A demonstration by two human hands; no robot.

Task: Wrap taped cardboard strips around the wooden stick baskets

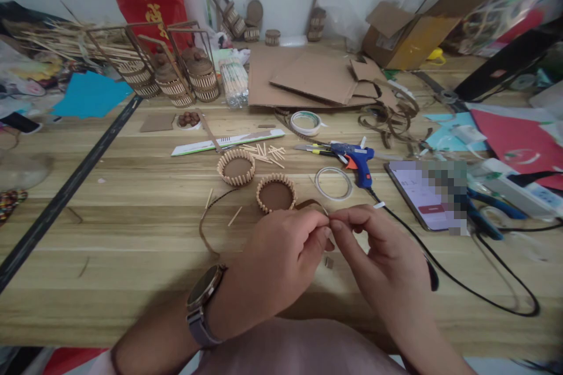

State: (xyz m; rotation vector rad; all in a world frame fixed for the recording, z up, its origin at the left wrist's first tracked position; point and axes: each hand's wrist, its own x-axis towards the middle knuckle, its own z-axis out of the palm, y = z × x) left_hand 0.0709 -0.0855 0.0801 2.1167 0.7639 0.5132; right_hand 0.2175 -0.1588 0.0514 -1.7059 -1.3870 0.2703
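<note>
My left hand [285, 252], with a watch [206, 293] on its wrist, is closed in a pinch. My right hand [382, 258] pinches at the same spot, fingertips meeting those of the left. Between them is a narrow brown cardboard strip [311, 204], one part curving out behind the fingers; the pinched part is mostly hidden. Just beyond my left hand sits a round brown tray [276, 194] ringed with short wooden sticks. A second stick-ringed tray [236, 169] stands behind it to the left. A small brown scrap [329, 262] lies below my fingertips.
A blue glue gun [358, 158] lies beyond my right hand, its cable looping around to the right. Nearby are a tape roll [333, 183], a phone [417, 193] and pliers [481, 217]. Loose sticks [266, 153], cardboard sheets [308, 76] and finished stick baskets [202, 79] sit farther back.
</note>
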